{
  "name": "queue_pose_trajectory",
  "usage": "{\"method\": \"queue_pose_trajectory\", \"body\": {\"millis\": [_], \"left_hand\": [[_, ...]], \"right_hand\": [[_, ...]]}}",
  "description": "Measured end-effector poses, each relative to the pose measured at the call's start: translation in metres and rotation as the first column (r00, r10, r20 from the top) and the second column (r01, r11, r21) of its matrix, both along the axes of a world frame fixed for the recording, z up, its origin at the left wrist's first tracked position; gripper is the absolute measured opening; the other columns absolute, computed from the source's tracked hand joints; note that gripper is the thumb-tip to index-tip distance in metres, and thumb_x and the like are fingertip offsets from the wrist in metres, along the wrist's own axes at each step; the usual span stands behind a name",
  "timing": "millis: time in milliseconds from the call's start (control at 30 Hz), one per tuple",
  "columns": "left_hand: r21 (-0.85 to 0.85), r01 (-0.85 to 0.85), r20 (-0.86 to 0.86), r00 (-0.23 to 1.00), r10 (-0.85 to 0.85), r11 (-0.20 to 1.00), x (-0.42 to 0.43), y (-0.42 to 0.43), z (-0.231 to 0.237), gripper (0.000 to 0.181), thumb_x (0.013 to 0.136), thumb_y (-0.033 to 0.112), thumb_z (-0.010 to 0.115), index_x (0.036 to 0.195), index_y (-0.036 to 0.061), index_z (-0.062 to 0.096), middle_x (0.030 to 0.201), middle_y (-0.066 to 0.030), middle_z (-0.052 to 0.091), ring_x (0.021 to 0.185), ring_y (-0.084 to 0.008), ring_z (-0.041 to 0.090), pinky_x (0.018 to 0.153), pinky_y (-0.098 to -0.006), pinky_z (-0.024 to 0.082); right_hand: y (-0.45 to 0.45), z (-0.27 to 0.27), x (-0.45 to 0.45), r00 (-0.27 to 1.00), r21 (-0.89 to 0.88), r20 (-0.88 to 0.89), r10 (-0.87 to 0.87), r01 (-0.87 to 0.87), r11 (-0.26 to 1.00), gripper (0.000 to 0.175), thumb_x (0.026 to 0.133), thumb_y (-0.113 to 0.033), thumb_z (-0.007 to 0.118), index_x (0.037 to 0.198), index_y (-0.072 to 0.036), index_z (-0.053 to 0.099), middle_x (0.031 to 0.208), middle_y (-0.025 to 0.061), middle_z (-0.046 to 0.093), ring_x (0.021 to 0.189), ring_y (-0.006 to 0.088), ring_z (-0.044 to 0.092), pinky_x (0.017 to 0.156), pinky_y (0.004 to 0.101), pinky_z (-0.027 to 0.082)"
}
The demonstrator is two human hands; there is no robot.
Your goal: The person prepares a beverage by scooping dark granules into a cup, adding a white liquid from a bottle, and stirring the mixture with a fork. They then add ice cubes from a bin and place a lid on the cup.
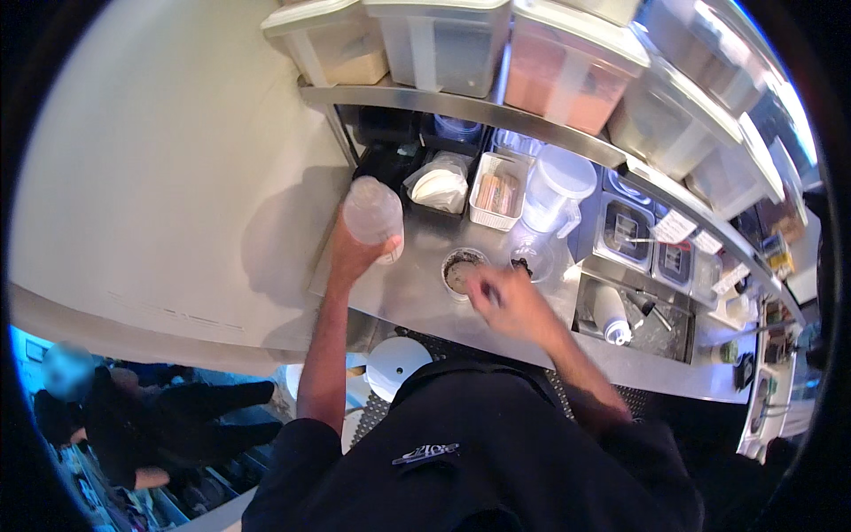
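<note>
My left hand (354, 258) is wrapped around a translucent plastic bottle (373, 211), raised over the left part of the steel counter (412, 299). Below and to its right stands a round cup (456, 271) with a pale filling and dark crumbs along its inner wall. Close by the cup's right rim is my right hand (512, 302), blurred, its fingers curled. Whether those fingers hold something I cannot tell. Just beyond this hand a clear plastic cup (540, 261), partly hidden, has dark pieces in it.
At the back are a white basket (497, 193) of packets, a bagged white stack (439, 186) and a lidded pitcher (557, 189). A steel shelf (465, 106) bears lidded bins overhead. Right, a sink well (665, 332) holds a white squeeze bottle (611, 316). Another person (133, 425) is at lower left.
</note>
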State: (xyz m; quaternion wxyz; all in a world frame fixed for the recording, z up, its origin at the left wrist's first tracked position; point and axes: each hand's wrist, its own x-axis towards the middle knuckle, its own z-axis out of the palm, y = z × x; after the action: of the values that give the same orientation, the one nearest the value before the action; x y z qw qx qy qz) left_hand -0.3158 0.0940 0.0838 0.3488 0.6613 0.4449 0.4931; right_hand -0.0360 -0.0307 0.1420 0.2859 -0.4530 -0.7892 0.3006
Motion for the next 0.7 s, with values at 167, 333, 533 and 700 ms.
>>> {"method": "queue_pose_trajectory", "body": {"millis": [167,333,533,700], "left_hand": [[-0.113,-0.108,0.034,0.993,0.112,0.988,0.000,-0.023,-0.079,0.088,0.061,0.016,0.089,0.131,0.0030,0.038,0.123,-0.0120,0.055,0.112,-0.0230,0.056,0.099,-0.0390,0.045],[-0.153,-0.112,-0.023,0.994,0.110,0.982,-0.003,-0.025,-0.098,0.097,0.061,0.017,0.089,0.137,0.0038,0.032,0.130,-0.0131,0.051,0.118,-0.0257,0.053,0.103,-0.0417,0.042],[-0.072,-0.059,0.009,0.998,0.060,0.996,-0.019,-0.039,-0.082,0.111,0.063,0.021,0.088,0.146,0.0060,0.015,0.144,-0.0168,0.032,0.134,-0.0303,0.034,0.113,-0.0440,0.028],[0.040,-0.175,-0.133,0.975,0.179,0.984,-0.003,-0.038,-0.060,0.103,0.064,0.028,0.087,0.142,0.0006,0.025,0.141,-0.0217,0.036,0.134,-0.0340,0.035,0.111,-0.0444,0.029]], "right_hand": [[-0.063,-0.106,0.013,0.699,-0.166,0.650,-0.297,0.512,0.843,0.044,0.085,-0.030,0.062,0.120,-0.004,0.052,0.107,0.0268,0.058,0.094,0.0417,0.062,0.081,0.0504,0.052],[-0.053,-0.116,0.010,0.815,-0.257,0.541,-0.205,0.393,0.883,0.046,0.084,-0.023,0.062,0.123,-0.004,0.048,0.112,0.0281,0.053,0.098,0.0425,0.060,0.085,0.0494,0.051],[0.015,-0.035,-0.054,0.987,0.164,0.117,-0.113,0.093,0.982,0.046,0.073,0.000,0.059,0.117,0.008,0.046,0.105,0.0268,0.052,0.104,0.0449,0.051,0.092,0.0487,0.043],[0.118,-0.013,-0.135,0.821,0.543,0.547,-0.164,-0.198,0.816,0.026,0.074,-0.010,0.061,0.098,-0.003,0.057,0.095,0.0119,0.057,0.097,0.0270,0.053,0.078,0.0377,0.046]]}}
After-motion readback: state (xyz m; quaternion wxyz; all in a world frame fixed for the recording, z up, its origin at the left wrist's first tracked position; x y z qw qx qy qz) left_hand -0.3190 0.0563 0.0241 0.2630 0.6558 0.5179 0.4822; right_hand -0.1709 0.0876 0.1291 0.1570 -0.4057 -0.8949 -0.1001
